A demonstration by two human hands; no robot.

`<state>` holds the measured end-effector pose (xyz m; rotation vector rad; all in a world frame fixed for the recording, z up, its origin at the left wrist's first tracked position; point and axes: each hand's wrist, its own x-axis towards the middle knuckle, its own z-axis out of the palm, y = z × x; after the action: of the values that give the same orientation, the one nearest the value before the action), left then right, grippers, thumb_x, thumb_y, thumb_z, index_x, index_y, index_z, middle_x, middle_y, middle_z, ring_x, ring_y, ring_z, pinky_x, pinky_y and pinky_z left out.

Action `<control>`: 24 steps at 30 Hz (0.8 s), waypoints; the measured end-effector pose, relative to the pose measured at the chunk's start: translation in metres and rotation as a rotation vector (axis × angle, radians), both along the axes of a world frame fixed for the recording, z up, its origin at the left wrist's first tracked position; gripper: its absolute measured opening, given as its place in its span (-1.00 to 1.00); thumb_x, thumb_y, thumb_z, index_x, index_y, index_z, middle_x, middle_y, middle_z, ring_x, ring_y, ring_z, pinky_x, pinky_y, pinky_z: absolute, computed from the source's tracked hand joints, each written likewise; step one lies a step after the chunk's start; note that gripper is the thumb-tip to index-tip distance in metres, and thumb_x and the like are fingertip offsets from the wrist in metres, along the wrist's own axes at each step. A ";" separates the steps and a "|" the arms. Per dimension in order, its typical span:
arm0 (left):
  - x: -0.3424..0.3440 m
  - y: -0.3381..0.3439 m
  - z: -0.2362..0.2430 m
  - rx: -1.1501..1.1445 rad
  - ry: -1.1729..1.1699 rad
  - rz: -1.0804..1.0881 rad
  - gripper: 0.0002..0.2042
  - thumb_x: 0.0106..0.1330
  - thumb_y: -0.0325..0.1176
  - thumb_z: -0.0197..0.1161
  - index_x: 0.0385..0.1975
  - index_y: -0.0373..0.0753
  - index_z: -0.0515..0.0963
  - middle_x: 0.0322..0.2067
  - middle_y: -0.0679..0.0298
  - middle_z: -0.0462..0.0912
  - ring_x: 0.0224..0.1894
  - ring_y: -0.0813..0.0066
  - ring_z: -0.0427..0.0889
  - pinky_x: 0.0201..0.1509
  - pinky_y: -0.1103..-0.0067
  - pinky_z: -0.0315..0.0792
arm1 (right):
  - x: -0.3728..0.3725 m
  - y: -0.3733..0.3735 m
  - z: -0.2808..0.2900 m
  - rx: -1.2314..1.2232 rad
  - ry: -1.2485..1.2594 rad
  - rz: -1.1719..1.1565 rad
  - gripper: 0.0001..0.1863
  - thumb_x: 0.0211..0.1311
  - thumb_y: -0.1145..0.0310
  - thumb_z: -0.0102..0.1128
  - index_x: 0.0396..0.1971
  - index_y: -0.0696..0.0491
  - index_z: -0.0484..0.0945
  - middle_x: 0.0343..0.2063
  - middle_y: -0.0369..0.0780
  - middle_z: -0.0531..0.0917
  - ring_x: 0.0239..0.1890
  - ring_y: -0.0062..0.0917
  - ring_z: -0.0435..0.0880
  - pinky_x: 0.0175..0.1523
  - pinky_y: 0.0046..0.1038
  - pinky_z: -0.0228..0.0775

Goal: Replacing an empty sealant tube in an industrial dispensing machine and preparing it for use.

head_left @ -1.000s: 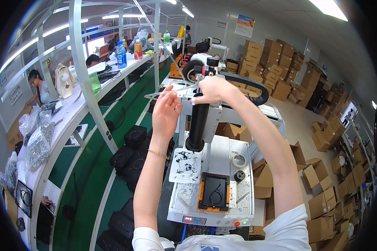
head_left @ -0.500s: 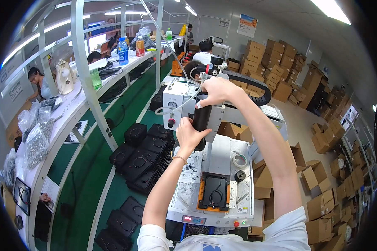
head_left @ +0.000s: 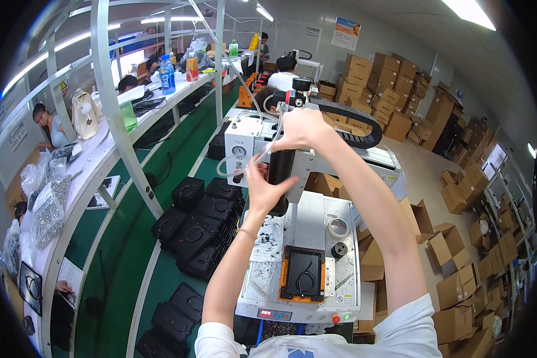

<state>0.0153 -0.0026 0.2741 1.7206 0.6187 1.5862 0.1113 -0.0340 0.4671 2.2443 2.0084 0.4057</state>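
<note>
A black upright cylinder [head_left: 280, 170] stands at the front of a white bench machine, with a dark rounded lower end. My left hand [head_left: 264, 192] holds it loosely round the middle, thumb stretched across its front and fingers on its left side. Over its top my right hand [head_left: 302, 127] is closed, and the fingers hide what is under them. A clear hose [head_left: 225, 162] loops beside the cylinder, from a white control box [head_left: 242, 134] with a gauge. Below, a black tray-like part with a coiled cable [head_left: 305, 272] lies in an orange fixture [head_left: 286, 265].
A roll of tape [head_left: 338, 227] and a small black round part [head_left: 339, 250] lie on the machine bed. Stacked black parts [head_left: 200, 230] stand to the left. A white workbench [head_left: 95, 173] runs along the far left. Cardboard boxes [head_left: 453, 246] fill the right. Other people sit further back.
My right hand has settled lower over the cylinder's top, hiding the rim that showed before. The fingers of my left hand have shifted on the cylinder's left side. The view has moved slightly.
</note>
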 end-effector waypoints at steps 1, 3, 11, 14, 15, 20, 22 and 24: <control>-0.005 -0.003 0.013 -0.098 -0.149 -0.132 -0.21 -0.07 -0.27 0.56 0.17 -0.33 0.24 -0.42 0.35 0.52 -0.27 0.49 0.54 -0.06 0.54 0.45 | 0.008 -0.004 0.005 -0.086 0.028 0.019 -0.26 -0.15 -0.30 0.19 -0.46 0.23 0.64 -0.39 -0.03 0.68 -0.30 -0.22 0.69 -0.11 -0.30 0.53; -0.015 -0.016 0.053 -0.397 -0.594 -0.582 -0.49 0.29 -0.47 0.24 0.20 -0.33 0.22 -0.41 0.39 0.51 -0.38 0.71 0.43 -0.20 0.75 0.34 | 0.043 0.001 -0.003 -0.031 0.125 0.256 -0.23 -0.15 -0.34 0.16 -0.45 0.24 0.64 -0.39 -0.01 0.68 -0.28 -0.20 0.68 -0.11 -0.28 0.53; -0.069 0.029 0.104 -0.408 -0.665 -0.730 -0.63 0.46 -0.13 0.01 -0.15 -0.38 0.53 -0.44 0.37 0.56 -0.37 0.67 0.47 -0.18 0.67 0.39 | 0.008 -0.006 0.009 -0.040 0.020 0.283 -0.14 -0.02 -0.45 -0.05 -0.38 0.21 0.65 -0.34 0.00 0.66 -0.20 -0.21 0.66 -0.09 -0.27 0.49; -0.069 0.035 0.108 -0.418 -0.642 -0.722 -0.68 0.45 -0.16 0.05 -0.22 -0.32 0.58 -0.46 0.41 0.55 -0.38 0.73 0.46 -0.23 0.73 0.36 | -0.007 0.000 0.007 -0.091 -0.084 -0.090 -0.25 -0.04 -0.33 0.04 -0.27 0.16 0.63 -0.33 -0.04 0.67 -0.20 -0.22 0.66 -0.07 -0.28 0.48; -0.068 0.037 0.108 -0.421 -0.645 -0.721 -0.68 0.45 -0.16 0.05 -0.22 -0.32 0.58 -0.46 0.41 0.55 -0.38 0.73 0.46 -0.23 0.73 0.36 | 0.000 0.002 0.004 -0.095 -0.086 -0.090 -0.25 -0.04 -0.33 0.04 -0.27 0.16 0.63 -0.33 -0.04 0.67 -0.20 -0.22 0.66 -0.07 -0.28 0.48; -0.068 0.040 0.103 -0.443 -0.670 -0.716 -0.65 0.46 -0.18 0.03 -0.14 -0.41 0.54 -0.45 0.34 0.55 -0.39 0.67 0.46 -0.26 0.71 0.39 | -0.012 0.001 0.014 -0.112 -0.030 -0.073 -0.32 -0.04 -0.27 0.09 -0.42 0.16 0.65 -0.49 -0.13 0.70 -0.32 -0.36 0.70 -0.15 -0.34 0.53; -0.069 0.040 0.101 -0.442 -0.686 -0.720 -0.65 0.46 -0.18 0.02 -0.14 -0.42 0.53 -0.45 0.34 0.55 -0.39 0.67 0.46 -0.26 0.71 0.39 | -0.008 0.002 0.006 -0.050 -0.070 -0.109 -0.36 -0.06 -0.24 0.14 -0.46 0.16 0.65 -0.56 -0.15 0.69 -0.36 -0.38 0.71 -0.17 -0.36 0.53; -0.062 0.036 0.102 -0.455 -0.696 -0.748 -0.65 0.46 -0.19 0.02 -0.14 -0.42 0.53 -0.44 0.33 0.54 -0.39 0.66 0.45 -0.27 0.71 0.38 | 0.019 -0.002 -0.001 0.018 0.067 0.214 -0.43 -0.07 -0.12 0.23 -0.36 0.17 0.67 -0.40 -0.15 0.72 -0.25 -0.36 0.71 -0.10 -0.41 0.54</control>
<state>-0.0462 0.0332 0.3764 0.8119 -0.0387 1.2347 0.1308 -0.0355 0.4657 2.0861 2.2976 0.3733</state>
